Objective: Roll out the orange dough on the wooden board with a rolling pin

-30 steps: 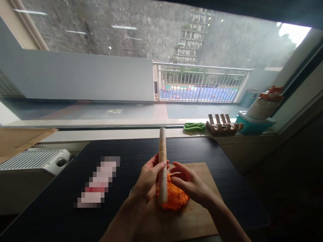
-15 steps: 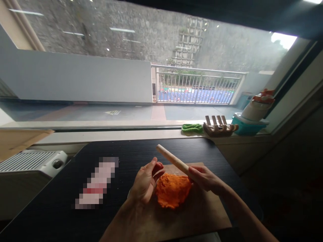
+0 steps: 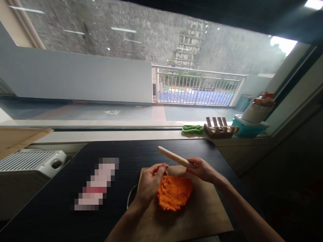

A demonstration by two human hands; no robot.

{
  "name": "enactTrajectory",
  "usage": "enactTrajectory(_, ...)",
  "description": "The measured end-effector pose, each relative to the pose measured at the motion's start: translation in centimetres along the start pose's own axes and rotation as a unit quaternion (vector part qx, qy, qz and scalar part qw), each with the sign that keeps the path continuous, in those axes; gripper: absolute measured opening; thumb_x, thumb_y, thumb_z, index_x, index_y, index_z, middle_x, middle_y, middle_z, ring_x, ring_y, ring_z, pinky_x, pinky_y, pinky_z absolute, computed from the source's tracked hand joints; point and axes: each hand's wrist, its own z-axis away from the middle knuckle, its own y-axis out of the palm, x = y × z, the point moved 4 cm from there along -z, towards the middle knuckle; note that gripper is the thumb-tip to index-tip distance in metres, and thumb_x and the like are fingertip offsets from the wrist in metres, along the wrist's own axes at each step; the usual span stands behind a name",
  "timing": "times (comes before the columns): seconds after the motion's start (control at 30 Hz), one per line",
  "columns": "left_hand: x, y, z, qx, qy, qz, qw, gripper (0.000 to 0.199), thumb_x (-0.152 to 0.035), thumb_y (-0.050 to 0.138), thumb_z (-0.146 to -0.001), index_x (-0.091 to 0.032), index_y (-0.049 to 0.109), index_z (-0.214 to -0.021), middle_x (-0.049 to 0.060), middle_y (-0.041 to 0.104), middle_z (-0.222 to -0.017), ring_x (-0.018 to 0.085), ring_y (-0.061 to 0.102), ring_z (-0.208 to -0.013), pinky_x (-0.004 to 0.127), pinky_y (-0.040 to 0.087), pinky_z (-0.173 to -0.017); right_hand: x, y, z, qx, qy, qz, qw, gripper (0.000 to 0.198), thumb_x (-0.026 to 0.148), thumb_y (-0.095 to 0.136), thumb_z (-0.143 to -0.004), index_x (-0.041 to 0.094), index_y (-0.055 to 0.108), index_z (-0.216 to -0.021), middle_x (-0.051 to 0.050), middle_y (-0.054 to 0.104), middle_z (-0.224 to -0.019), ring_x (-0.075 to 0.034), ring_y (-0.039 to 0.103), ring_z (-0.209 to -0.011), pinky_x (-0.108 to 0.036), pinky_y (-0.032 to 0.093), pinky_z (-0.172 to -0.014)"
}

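Right hand (image 3: 201,169): at 2 o'clock of the dough, palm down, grasping one end of a wooden rolling pin (image 3: 174,156), raised, free end toward 10 o'clock. Left hand (image 3: 150,180): at 10 o'clock, fingers curled, thumb drawn up to forefinger; whether anything is pinched, cannot tell. Orange dough (image 3: 174,194): flattened, ragged-edged, on wooden board (image 3: 202,215). Black wood-grain table (image 3: 126,154), before a window sill (image 3: 113,135). On sill, from 1 to 2 o'clock: green cloth (image 3: 192,129), brown pronged object (image 3: 218,130), teal container (image 3: 248,127) bearing a tilted bottle (image 3: 256,111). Pixelated item (image 3: 97,185), 9 o'clock: unidentifiable. Curved rim (image 3: 129,196): mostly behind left forearm. Far right: lost in shadow.
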Motion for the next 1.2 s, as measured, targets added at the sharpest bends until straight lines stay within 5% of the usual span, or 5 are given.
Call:
enactTrajectory(0.17, 0.0, -0.3, -0.7, -0.023, 0.025, -0.031, 0.999, 0.041, -0.049, 0.052, -0.079, -0.014, 0.068, -0.095, 0.010, 0.069, -0.096, 0.024, 0.062, -0.094, 0.034, 0.047, -0.080, 0.5, 0.2, -3.6, 0.020, -0.041, 0.105, 0.993, 0.027, 0.026, 0.062, -0.071, 0.031, 0.069, -0.097, -0.003, 0.060, -0.097, -0.023, 0.050, -0.098, -0.041, 0.031, -0.092)
enactTrajectory(0.4, -0.7, -0.6, -2.9, -0.053, 0.133, -0.138, 0.980, 0.024, -0.035, 0.061, -0.071, -0.020, 0.070, -0.088, 0.006, 0.064, -0.104, 0.023, 0.054, -0.105, 0.039, 0.036, -0.099, 0.2, 0.4, -5.8, 0.057, -0.064, 0.126, 0.988, 0.031, 0.019, 0.051, -0.081, 0.030, 0.067, -0.104, -0.001, 0.065, -0.098, -0.015, 0.060, -0.086, -0.026, 0.044, -0.078)
enactTrajectory(0.67, -1.8, -0.8, -3.4, -0.048, 0.155, -0.211, 0.964, 0.025, -0.033, 0.053, -0.076, -0.021, 0.069, -0.092, 0.007, 0.062, -0.106, 0.023, 0.054, -0.106, 0.040, 0.038, -0.098, -5.8, -6.8, -15.0, -0.124, 0.056, 0.174, 0.975, 0.032, 0.036, 0.053, -0.089, 0.019, 0.053, -0.116, -0.007, 0.054, -0.119, -0.019, 0.057, -0.098, -0.040, 0.049, -0.083)
enactTrajectory(0.9, -2.1, -2.8, -3.6, -0.086, 0.135, -0.224, 0.961, 0.027, -0.037, 0.053, -0.076, -0.022, 0.069, -0.092, 0.008, 0.062, -0.109, 0.025, 0.055, -0.108, 0.039, 0.041, -0.096, -9.7, -7.9, -18.4, -0.200, 0.143, 0.161, 0.956, 0.028, 0.035, 0.053, -0.090, 0.022, 0.055, -0.114, -0.007, 0.055, -0.119, -0.018, 0.057, -0.099, -0.037, 0.049, -0.084)
enactTrajectory(1.2, -2.0, -1.2, -6.9, -0.075, 0.039, 0.004, 0.996, 0.034, -0.035, 0.071, -0.066, -0.019, 0.068, -0.095, 0.008, 0.064, -0.108, 0.025, 0.054, -0.108, 0.034, 0.040, -0.094, -3.8, -12.9, -16.4, -0.263, 0.028, 0.084, 0.961, 0.021, 0.029, 0.051, -0.088, 0.018, 0.063, -0.101, -0.008, 0.062, -0.108, -0.020, 0.058, -0.093, -0.034, 0.047, -0.082)
